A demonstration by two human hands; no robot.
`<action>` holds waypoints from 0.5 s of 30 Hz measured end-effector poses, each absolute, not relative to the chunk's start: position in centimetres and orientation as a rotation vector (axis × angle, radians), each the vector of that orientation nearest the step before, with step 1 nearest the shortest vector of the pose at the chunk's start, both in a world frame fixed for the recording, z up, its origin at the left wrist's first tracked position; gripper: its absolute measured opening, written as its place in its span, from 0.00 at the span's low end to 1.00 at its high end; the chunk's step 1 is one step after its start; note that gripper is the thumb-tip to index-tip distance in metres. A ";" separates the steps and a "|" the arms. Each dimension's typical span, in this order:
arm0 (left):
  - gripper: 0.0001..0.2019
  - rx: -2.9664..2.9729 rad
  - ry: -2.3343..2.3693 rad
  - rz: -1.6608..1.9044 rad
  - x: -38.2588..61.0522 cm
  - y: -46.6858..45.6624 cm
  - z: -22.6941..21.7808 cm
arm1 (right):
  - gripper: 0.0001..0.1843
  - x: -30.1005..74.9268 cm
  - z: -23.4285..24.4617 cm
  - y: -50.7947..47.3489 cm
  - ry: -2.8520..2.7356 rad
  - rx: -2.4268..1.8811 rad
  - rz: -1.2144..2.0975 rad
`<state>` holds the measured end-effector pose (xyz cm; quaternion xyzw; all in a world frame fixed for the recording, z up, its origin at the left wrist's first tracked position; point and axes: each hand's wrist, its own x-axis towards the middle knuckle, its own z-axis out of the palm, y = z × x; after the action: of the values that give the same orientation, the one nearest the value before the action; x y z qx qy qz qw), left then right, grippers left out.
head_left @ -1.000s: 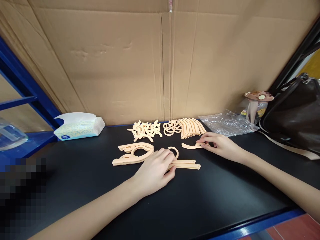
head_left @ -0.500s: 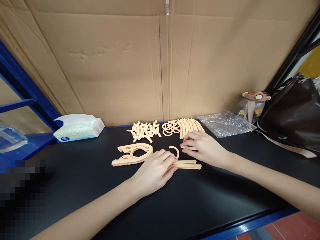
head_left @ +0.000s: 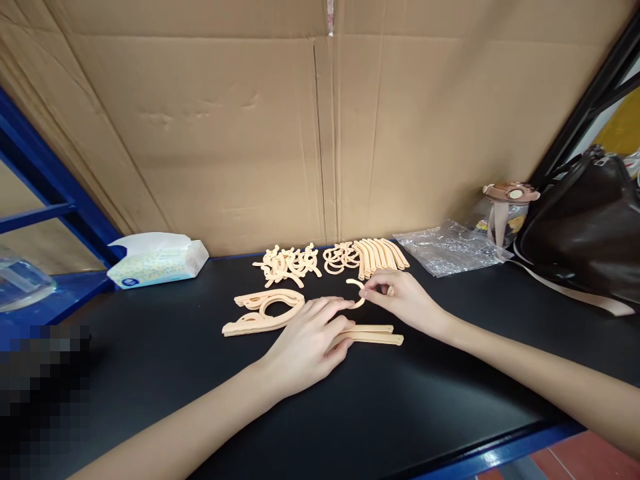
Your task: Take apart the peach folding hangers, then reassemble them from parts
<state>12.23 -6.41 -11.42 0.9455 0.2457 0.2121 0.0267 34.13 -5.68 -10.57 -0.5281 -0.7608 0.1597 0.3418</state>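
My left hand [head_left: 317, 333] is closed over two long beige hanger arms [head_left: 377, 335], holding them flat on the table; its index fingertip reaches a curved hook. That beige hook [head_left: 356, 283] is pinched between the thumb and fingertips of my right hand [head_left: 397, 297]. A bit of beige shows by the curled right fingers, too covered to make out. Left of my left hand lie folded hangers [head_left: 265, 312], put together and stacked. Behind the hands are a pile of small curved pieces [head_left: 285, 263], several loose hooks [head_left: 340, 257] and a row of hanger arms [head_left: 381, 255].
A tissue pack [head_left: 157, 260] stands at the back left. To the right lie a clear plastic bag [head_left: 453, 247], a bottle with a strap [head_left: 505, 207] and a dark bag [head_left: 585, 227]. Cardboard [head_left: 225, 133] walls off the back of the black table [head_left: 425, 407].
My right hand has moved slightly left and taken hold of the hook, which has shifted up and right. My left hand stays on the two arms, its index finger now stretched toward the hook.
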 end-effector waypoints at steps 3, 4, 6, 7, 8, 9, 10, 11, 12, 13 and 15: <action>0.09 2.930 0.742 0.677 12.2 -6.4 -11.3 | 0.14 34.9 -10.4 -5.4 -1.863 -1.321 0.535; 0.10 2.935 0.741 0.689 12.1 -6.4 -11.3 | 0.14 35.1 -10.3 -5.4 -1.826 -1.298 0.574; 0.11 2.941 0.751 0.744 12.1 -6.5 -11.2 | 0.15 35.4 -10.0 -5.3 -1.770 -1.267 0.632; 0.12 2.941 0.763 0.794 12.2 -6.5 -11.1 | 0.15 35.5 -9.9 -5.4 -1.746 -1.260 0.652; 0.11 2.940 0.780 0.852 12.2 -6.5 -11.1 | 0.15 35.5 -9.8 -5.4 -1.729 -1.257 0.673; 0.11 2.938 0.801 0.912 12.2 -6.6 -11.0 | 0.15 35.4 -9.7 -5.4 -1.717 -1.253 0.692; 0.11 2.938 0.828 0.966 12.3 -6.6 -11.0 | 0.15 35.4 -9.6 -5.5 -1.713 -1.244 0.713; 0.11 2.940 0.854 1.005 12.3 -6.6 -11.0 | 0.15 35.3 -9.6 -5.6 -1.714 -1.229 0.737; 0.12 2.946 0.876 1.026 12.3 -6.6 -11.1 | 0.15 35.2 -9.6 -5.7 -1.721 -1.208 0.763; 0.13 2.954 0.889 1.029 12.3 -6.6 -11.1 | 0.15 35.1 -9.6 -5.8 -1.731 -1.183 0.792; 0.12 2.972 0.878 1.021 12.3 -6.6 -11.1 | 0.16 34.9 -9.6 -6.0 -1.737 -1.133 0.870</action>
<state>12.29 -6.57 -11.07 0.9092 0.2685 0.3123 -0.0607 34.91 -6.01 -9.63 -0.4542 -0.6968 0.3490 0.4317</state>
